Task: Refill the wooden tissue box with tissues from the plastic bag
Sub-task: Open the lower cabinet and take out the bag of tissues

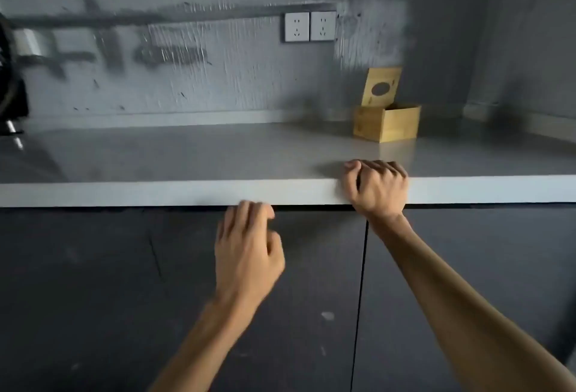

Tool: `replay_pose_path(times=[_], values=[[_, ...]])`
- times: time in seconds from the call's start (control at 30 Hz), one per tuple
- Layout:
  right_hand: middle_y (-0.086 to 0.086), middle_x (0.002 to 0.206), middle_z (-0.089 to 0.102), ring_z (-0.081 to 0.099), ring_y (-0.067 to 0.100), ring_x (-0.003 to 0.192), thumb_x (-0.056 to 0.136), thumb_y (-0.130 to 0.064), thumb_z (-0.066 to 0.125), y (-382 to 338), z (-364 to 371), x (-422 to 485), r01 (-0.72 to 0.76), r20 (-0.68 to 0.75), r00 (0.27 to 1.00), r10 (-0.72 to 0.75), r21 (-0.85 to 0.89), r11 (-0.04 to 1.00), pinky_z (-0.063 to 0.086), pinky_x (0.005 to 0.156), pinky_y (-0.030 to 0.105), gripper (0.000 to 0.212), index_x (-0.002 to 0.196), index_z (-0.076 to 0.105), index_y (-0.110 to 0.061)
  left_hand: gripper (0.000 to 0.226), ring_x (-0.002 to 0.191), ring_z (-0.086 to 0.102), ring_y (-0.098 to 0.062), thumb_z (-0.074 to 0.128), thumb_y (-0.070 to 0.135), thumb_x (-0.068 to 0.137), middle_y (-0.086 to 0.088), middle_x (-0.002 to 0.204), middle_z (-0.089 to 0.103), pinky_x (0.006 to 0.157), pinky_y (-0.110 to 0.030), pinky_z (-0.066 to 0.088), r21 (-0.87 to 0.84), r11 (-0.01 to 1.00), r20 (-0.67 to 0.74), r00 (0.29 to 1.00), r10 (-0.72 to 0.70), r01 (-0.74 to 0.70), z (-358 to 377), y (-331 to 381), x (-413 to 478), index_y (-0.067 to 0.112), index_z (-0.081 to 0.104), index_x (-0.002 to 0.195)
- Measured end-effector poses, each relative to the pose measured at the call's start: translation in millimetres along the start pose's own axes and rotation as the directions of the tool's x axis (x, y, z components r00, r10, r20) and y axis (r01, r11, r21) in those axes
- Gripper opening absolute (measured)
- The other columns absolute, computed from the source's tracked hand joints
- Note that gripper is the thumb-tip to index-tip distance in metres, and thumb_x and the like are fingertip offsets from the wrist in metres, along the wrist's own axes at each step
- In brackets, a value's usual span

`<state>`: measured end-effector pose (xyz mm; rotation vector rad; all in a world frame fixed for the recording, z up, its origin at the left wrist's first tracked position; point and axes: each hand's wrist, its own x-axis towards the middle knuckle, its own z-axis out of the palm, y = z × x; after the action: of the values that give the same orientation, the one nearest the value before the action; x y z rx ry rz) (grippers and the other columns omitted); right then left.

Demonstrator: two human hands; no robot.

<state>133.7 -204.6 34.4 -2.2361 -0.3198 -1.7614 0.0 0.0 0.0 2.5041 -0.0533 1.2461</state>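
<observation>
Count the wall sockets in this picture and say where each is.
2. The left socket is on the grey wall above the counter, up-left of the wooden box; the right socket sits right beside it. Others may lie outside the view.

left hand [247, 251] loose, right hand [377, 187] fisted

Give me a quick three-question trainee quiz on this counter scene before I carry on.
1. True or false: the wooden tissue box has its lid raised.
2. Multiple choice: the right hand is A) inside the box, B) on the front edge of the counter, C) on the lid.
3. Short answer: what does the left hand hold?

Key: 1 true; 2 B; 3 nothing.
</observation>
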Motion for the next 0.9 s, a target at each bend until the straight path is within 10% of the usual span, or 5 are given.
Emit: replay_pose_path(times=[0.13,0.37,0.7,0.9], values=[[-0.002,0.066,0.075,0.069,0.021,0.059,0.082,-0.015,0.051,4,5,-2,-0.013,-0.058,0.998,0.014,0.002,1.000,0.042,0.057,0.031,0.030,0.061,0.072,-0.015,0.038,0.117,0.051,-0.022,0.043,0.021,0.082,0.001,0.123,0.054,0.102,-0.044,0.038,-0.092,0.964,0.249,0.932,0.263,-0.248,47,27,-36,0.021,0.056,0.117],[-0.003,0.070,0.076,0.069,0.019,0.065,0.082,-0.018,0.051,5,4,-4,-0.015,0.035,0.999,0.015,0.006,1.000,0.045,0.062,0.031,0.029,0.062,0.072,-0.016,0.052,0.145,0.014,-0.023,0.032,0.042,0.092,0.002,0.149,0.031,0.108,-0.071,-0.010,0.034,0.995,0.353,0.931,-0.097,0.091,117,39,5,0.028,0.031,0.142],[0.006,0.086,0.076,0.067,0.032,0.077,0.089,-0.043,0.029,5,-34,10,-0.094,0.441,0.889,0.122,-0.085,0.992,0.048,0.068,0.032,0.049,0.091,0.073,-0.023,0.044,0.142,0.012,-0.018,0.037,0.042,0.091,0.007,0.139,0.034,0.110,-0.069,-0.004,-0.084,0.993,0.463,0.886,-0.031,0.079,54,49,-10,0.030,0.036,0.132],[0.009,0.121,0.068,0.063,0.036,0.105,0.093,-0.034,0.041,-12,-74,6,-0.177,0.555,0.824,0.115,0.059,0.983,0.048,0.090,0.039,0.036,0.116,0.067,-0.024,0.031,0.116,0.035,-0.008,0.031,0.054,0.092,0.014,0.102,0.045,0.112,-0.054,0.022,-0.385,0.904,0.322,0.945,-0.056,0.185,-39,37,-80,0.030,0.046,0.081]])
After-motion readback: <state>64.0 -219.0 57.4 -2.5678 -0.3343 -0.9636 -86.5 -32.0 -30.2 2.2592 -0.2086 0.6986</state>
